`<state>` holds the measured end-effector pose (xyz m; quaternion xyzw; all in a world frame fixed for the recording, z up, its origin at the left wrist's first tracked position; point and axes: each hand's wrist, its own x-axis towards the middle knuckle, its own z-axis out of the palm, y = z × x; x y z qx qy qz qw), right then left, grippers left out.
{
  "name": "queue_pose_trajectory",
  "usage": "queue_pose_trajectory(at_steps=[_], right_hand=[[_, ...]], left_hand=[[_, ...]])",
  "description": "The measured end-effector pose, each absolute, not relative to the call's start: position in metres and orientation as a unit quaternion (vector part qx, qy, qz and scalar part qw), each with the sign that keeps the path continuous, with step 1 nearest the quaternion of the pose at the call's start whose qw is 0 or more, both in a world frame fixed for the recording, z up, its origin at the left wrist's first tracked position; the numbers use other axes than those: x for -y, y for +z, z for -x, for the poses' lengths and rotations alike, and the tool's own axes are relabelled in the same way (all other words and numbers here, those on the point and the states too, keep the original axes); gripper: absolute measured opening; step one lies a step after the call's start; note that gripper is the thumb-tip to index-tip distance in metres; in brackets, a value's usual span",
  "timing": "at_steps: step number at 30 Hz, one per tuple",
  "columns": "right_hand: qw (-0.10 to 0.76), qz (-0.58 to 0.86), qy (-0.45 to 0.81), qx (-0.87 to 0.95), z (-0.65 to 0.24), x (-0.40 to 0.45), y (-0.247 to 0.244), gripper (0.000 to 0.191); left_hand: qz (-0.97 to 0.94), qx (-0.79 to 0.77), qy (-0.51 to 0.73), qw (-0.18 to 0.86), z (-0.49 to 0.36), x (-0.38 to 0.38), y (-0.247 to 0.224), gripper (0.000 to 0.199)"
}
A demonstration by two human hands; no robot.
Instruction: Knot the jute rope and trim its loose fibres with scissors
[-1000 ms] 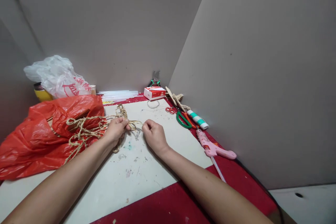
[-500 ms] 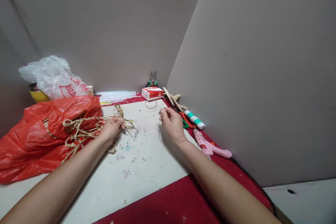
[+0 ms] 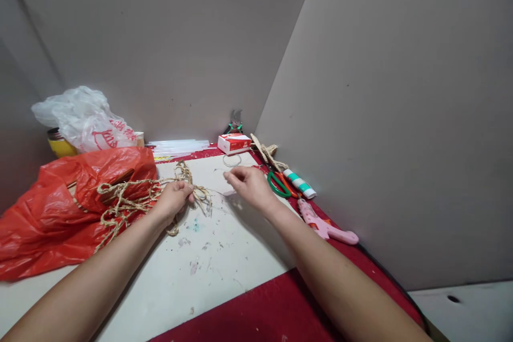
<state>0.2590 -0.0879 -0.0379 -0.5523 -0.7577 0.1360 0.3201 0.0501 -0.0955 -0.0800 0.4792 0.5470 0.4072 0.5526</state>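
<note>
My left hand (image 3: 176, 197) is closed on a bundle of braided straw cord (image 3: 124, 200), whose loops trail left over a red plastic bag (image 3: 32, 224). Loose straw ends fan out just right of my left fingers, above the white board (image 3: 200, 278). My right hand (image 3: 248, 184) is held over the board to the right of the bundle, thumb and fingertips pinched together. A thin strand runs from the bundle towards my right fingertips; its end is too fine to make out clearly.
Along the right edge lie green-handled scissors (image 3: 279, 185), a green-and-white roll (image 3: 300, 184) and a pink glue gun (image 3: 326, 227). At the back are a red-and-white box (image 3: 234, 144), pruning shears (image 3: 235, 122), a wire ring (image 3: 232, 160) and clear sticks (image 3: 178, 146).
My right hand has moved left, closer to the straw bundle, uncovering the green scissor handle. The straw ends beside my left hand have spread. My left hand keeps its hold.
</note>
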Motion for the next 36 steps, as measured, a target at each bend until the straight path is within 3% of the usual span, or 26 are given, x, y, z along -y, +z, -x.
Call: queue_pose_trajectory(at_steps=[3, 7, 17, 20, 29, 33, 36], right_hand=[[0.236, 0.531, 0.169, 0.796, -0.243, 0.096, -0.032, 0.039], [0.135, 0.507, 0.152, 0.838, -0.237, 0.104, -0.031, 0.022], [0.081, 0.519, 0.112, 0.843, -0.234, 0.114, -0.047, 0.020], [0.132, 0.541, 0.093, 0.826, -0.231, 0.114, -0.057, 0.020], [0.455, 0.551, 0.196, 0.672, -0.228, 0.101, -0.075, 0.020], [0.493, 0.516, 0.264, 0.649, -0.219, 0.108, -0.076, 0.019], [0.472, 0.442, 0.408, 0.644, -0.215, 0.118, -0.073, 0.018]], left_hand=[[-0.481, -0.545, 0.405, 0.555, -0.051, 0.096, -0.079, 0.032], [-0.481, -0.548, 0.405, 0.553, -0.052, 0.097, -0.078, 0.032], [-0.491, -0.549, 0.395, 0.549, -0.051, 0.097, -0.078, 0.032], [-0.487, -0.549, 0.401, 0.548, -0.051, 0.097, -0.075, 0.033], [-0.496, -0.535, 0.434, 0.529, -0.058, 0.098, -0.083, 0.031], [-0.464, -0.536, 0.450, 0.543, -0.059, 0.098, -0.082, 0.029], [-0.454, -0.535, 0.450, 0.552, -0.061, 0.098, -0.080, 0.027]])
